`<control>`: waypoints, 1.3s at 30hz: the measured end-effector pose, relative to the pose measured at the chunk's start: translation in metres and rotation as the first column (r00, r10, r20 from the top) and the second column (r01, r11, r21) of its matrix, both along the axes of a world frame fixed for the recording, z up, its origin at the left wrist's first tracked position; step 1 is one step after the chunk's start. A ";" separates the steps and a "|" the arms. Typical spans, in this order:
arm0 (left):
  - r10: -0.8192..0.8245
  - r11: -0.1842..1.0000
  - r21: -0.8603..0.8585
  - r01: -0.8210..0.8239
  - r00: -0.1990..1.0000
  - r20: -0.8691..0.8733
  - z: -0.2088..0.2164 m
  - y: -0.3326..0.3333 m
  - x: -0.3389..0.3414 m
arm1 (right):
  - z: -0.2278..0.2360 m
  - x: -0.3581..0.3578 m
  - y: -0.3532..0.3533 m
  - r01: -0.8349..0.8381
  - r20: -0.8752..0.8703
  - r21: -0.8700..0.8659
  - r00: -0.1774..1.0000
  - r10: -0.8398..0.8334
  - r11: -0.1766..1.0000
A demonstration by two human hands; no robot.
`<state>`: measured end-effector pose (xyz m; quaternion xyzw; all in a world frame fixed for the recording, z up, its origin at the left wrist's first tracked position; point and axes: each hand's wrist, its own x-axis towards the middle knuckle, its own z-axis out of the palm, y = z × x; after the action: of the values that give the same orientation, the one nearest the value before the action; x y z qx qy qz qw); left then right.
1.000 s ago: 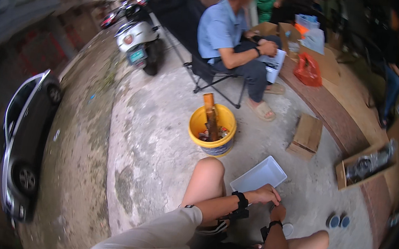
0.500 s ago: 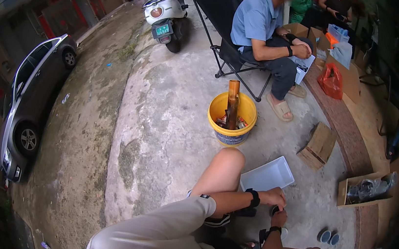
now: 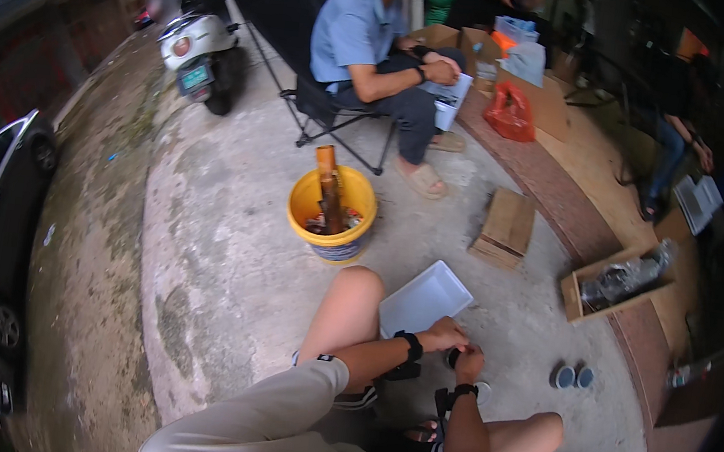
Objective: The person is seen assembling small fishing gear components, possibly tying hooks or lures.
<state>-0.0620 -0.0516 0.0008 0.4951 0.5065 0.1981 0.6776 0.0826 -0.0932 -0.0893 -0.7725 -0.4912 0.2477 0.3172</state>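
My hands meet just beyond my lap, close to the near right corner of a white rectangular tray (image 3: 427,298). My right hand (image 3: 470,365) is closed round a small dark round object (image 3: 454,358), mostly hidden by the fingers. Above it, my left hand (image 3: 445,335) is closed in a pinch close to that object; whatever its fingertips hold is too small to make out. A pale round piece (image 3: 484,390) lies on the ground beside my right wrist. Two small blue-grey round containers (image 3: 573,377) sit side by side farther right.
A yellow bucket (image 3: 299,210) with a brown tube stands ahead. Past it a person (image 3: 347,46) sits in a black folding chair (image 3: 270,10). Cardboard boxes (image 3: 505,224) lie at the right, and another person sits far right. A scooter and a parked car are at the left.
My view has turned to the right, so the surroundings sit farther left. My hands stay together at the dark object. The seated person's head has turned away.
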 end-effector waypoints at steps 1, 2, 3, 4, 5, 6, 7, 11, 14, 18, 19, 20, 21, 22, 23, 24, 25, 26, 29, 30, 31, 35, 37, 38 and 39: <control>0.032 0.999 -0.017 -0.032 0.999 -0.001 -0.005 0.002 0.001 | 0.006 0.001 0.002 0.029 -0.069 0.000 0.997 -0.029 1.000; 0.042 0.999 -0.032 -0.042 0.999 0.000 -0.009 0.003 0.004 | 0.013 0.004 0.006 -0.014 -0.319 -0.049 0.948 -0.002 0.999; 0.020 0.999 -0.026 -0.020 1.000 0.010 -0.013 0.003 0.006 | 0.019 0.005 0.010 -0.006 -0.535 -0.170 0.841 -0.086 0.985; 0.034 0.999 -0.004 -0.034 0.999 -0.028 -0.016 0.005 0.008 | 0.026 0.005 0.013 -0.060 -0.671 -0.198 0.736 -0.090 0.978; 0.048 0.999 0.020 -0.047 0.997 -0.065 -0.019 0.006 0.010 | 0.033 0.006 0.013 -0.063 -0.763 -0.233 0.631 -0.142 0.970; 0.011 1.000 0.021 -0.010 0.998 -0.055 -0.021 0.006 0.014 | 0.038 0.006 0.013 -0.093 -0.823 -0.237 0.548 -0.149 0.967; 0.036 0.998 0.054 -0.031 0.996 -0.083 -0.023 0.006 0.017 | 0.043 0.007 0.010 -0.101 -0.864 -0.241 0.475 -0.166 0.965; 0.048 0.987 0.158 -0.033 0.995 -0.089 -0.031 0.004 0.031 | 0.051 0.017 -0.002 -0.089 -0.858 -0.212 0.494 -0.142 0.973; 0.070 0.997 0.038 -0.072 0.997 0.033 -0.038 0.003 0.040 | 0.049 0.029 -0.017 -0.017 -0.910 -0.187 0.380 -0.167 0.982; 0.041 0.999 -0.017 -0.043 0.995 -0.091 -0.039 0.004 0.053 | 0.046 0.038 -0.026 0.049 -0.920 -0.235 0.312 -0.238 0.971; 0.029 0.999 -0.011 -0.030 0.995 -0.091 -0.037 0.004 0.055 | 0.047 0.040 -0.028 0.069 -0.896 -0.274 0.344 -0.281 0.959; 0.004 1.000 -0.028 -0.007 0.995 -0.101 -0.035 0.002 0.054 | 0.047 0.041 -0.031 0.078 -0.906 -0.259 0.325 -0.270 0.963; -0.017 1.000 -0.023 0.015 0.995 -0.094 -0.030 0.001 0.055 | 0.048 0.043 -0.030 0.058 -0.864 -0.264 0.430 -0.263 0.963; -0.052 0.995 -0.093 0.044 0.995 -0.083 -0.025 -0.001 0.056 | 0.049 0.046 -0.028 0.073 -0.789 -0.301 0.541 -0.291 0.951; -0.086 0.985 -0.156 0.074 0.994 -0.073 -0.018 0.001 0.056 | 0.050 0.044 -0.028 0.116 -0.749 -0.281 0.594 -0.293 0.953; -0.164 0.971 -0.191 0.146 0.983 -0.080 -0.012 0.003 0.056 | 0.050 0.044 -0.027 0.114 -0.771 -0.240 0.581 -0.261 0.964; -0.111 0.971 -0.219 0.099 0.993 -0.044 -0.007 0.000 0.056 | 0.050 0.043 -0.028 0.115 -0.756 -0.218 0.608 -0.242 0.969; -0.081 0.969 -0.239 0.069 0.996 -0.040 -0.004 -0.004 0.057 | 0.050 0.043 -0.031 0.129 -0.715 -0.244 0.645 -0.268 0.961; -0.092 0.945 -0.313 0.098 0.995 0.033 0.003 -0.006 0.053 | 0.047 0.043 -0.035 0.128 -0.727 -0.200 0.645 -0.235 0.971; -0.117 0.941 -0.314 0.123 0.992 0.038 0.003 -0.005 0.053 | 0.047 0.043 -0.035 0.135 -0.706 -0.249 0.652 -0.275 0.959; -0.125 0.936 -0.329 0.126 0.992 0.025 0.003 -0.005 0.052 | 0.046 0.043 -0.036 0.146 -0.724 -0.214 0.640 -0.257 0.966; -0.142 0.928 -0.346 0.139 0.990 0.016 -0.005 -0.004 0.050 | 0.047 0.041 -0.036 0.090 -0.671 -0.163 0.720 -0.177 0.982; -0.138 0.937 -0.321 0.139 0.990 0.026 -0.011 -0.004 0.051 | 0.048 0.040 -0.038 0.098 -0.660 -0.166 0.729 -0.184 0.981; -0.127 0.938 -0.322 0.131 0.991 0.031 -0.014 -0.004 0.051 | 0.049 0.039 -0.038 0.104 -0.727 -0.228 0.644 -0.240 0.968; -0.117 0.941 -0.314 0.124 0.992 0.041 -0.017 -0.004 0.051 | 0.049 0.039 -0.038 0.105 -0.771 -0.296 0.561 -0.302 0.949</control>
<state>-0.0106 -0.0552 -0.0164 0.4080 0.4932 0.0781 0.7643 0.1214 -0.1313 -0.0405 -0.6564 -0.1700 0.5845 0.4456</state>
